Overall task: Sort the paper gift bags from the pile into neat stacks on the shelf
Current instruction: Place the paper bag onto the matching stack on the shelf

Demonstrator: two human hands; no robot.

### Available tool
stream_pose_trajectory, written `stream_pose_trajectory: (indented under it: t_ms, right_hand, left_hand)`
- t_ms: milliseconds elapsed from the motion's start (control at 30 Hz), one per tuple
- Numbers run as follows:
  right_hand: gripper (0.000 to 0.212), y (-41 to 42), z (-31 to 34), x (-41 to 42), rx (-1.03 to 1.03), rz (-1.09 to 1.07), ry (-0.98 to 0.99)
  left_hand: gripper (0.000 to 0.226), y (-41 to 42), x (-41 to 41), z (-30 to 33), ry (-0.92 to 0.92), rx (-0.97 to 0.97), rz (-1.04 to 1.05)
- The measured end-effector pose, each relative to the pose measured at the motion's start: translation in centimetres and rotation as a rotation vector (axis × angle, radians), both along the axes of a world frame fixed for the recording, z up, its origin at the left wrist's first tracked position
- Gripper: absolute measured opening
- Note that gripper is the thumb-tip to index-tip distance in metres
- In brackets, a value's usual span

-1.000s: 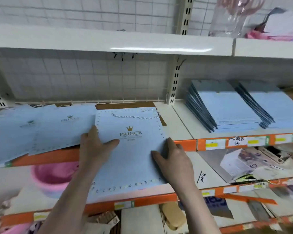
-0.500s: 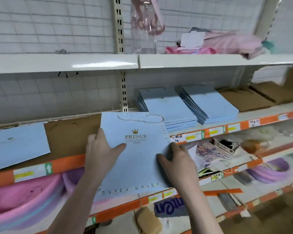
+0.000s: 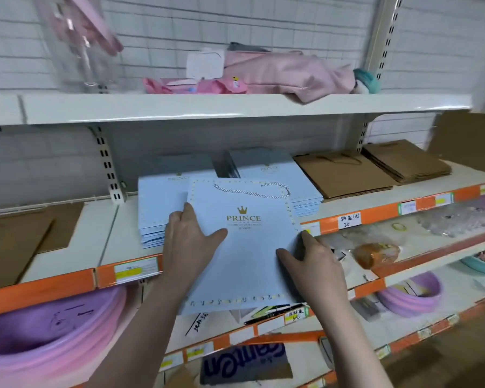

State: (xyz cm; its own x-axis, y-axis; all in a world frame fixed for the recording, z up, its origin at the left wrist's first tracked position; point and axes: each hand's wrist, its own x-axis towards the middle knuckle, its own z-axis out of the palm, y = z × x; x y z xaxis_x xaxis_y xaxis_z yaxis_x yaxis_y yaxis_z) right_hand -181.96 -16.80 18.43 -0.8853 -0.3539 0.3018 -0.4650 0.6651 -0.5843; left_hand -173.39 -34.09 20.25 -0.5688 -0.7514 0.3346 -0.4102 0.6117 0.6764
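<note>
I hold a flat light-blue paper gift bag printed with a gold crown and "PRINCE", its white rope handle at the far end. My left hand grips its left edge and my right hand grips its right edge. The bag hangs in front of the middle shelf, overlapping two stacks of the same blue bags: a left stack and a right stack behind it. The bag's far end lies over both stacks' front edges.
Two stacks of brown paper bags lie to the right on the same shelf. A brown sheet lies at far left. Pink items sit on the upper shelf. Purple and pink basins and small goods fill lower shelves.
The view has swung rightward and both hands have carried the blue bag from the left pile across to the two blue stacks. The grip stays the same.
</note>
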Motion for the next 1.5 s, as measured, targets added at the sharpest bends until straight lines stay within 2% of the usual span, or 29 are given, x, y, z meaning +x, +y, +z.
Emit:
stream_pose_trajectory:
  t_ms: [267,467,633,833,1033,1133,1300,1500]
  right_hand:
    - [0.029,-0.7,-0.4,-9.6,-0.059,0.028,0.006]
    - [0.032,-3.9,-0.1,-18.0,-0.077,0.074,0.064]
    - [0.044,-6.5,0.4,-24.6,-0.075,0.122,0.104]
    - [0.051,-9.0,0.2,-29.9,-0.004,0.165,0.105]
    - [0.048,-10.2,-0.5,-32.2,0.07,0.217,0.107]
    - [0.051,-10.0,-1.0,-32.4,0.124,0.197,0.169]
    - [0.053,-9.4,-1.7,-32.5,0.108,0.31,0.029]
    - [0.043,-9.5,-1.4,-32.6,0.14,0.331,0.0]
  left_hand:
    - [0.061,-0.4,-9.3,0.3,0.002,-0.035,0.008]
    - [0.082,-3.4,-17.1,0.4,0.04,-0.032,0.019]
    - [0.058,-6.3,-22.9,0.6,0.022,-0.004,0.028]
    - [0.055,-8.0,-26.8,0.1,-0.06,-0.006,0.075]
    - [0.049,-8.4,-28.5,-1.3,-0.104,-0.005,0.123]
    - [0.057,-8.1,-28.8,-2.3,-0.078,0.01,0.113]
    - [0.072,-7.6,-28.9,-3.4,-0.096,0.046,0.109]
    - [0.071,-7.2,-29.0,-3.5,-0.122,0.053,0.117]
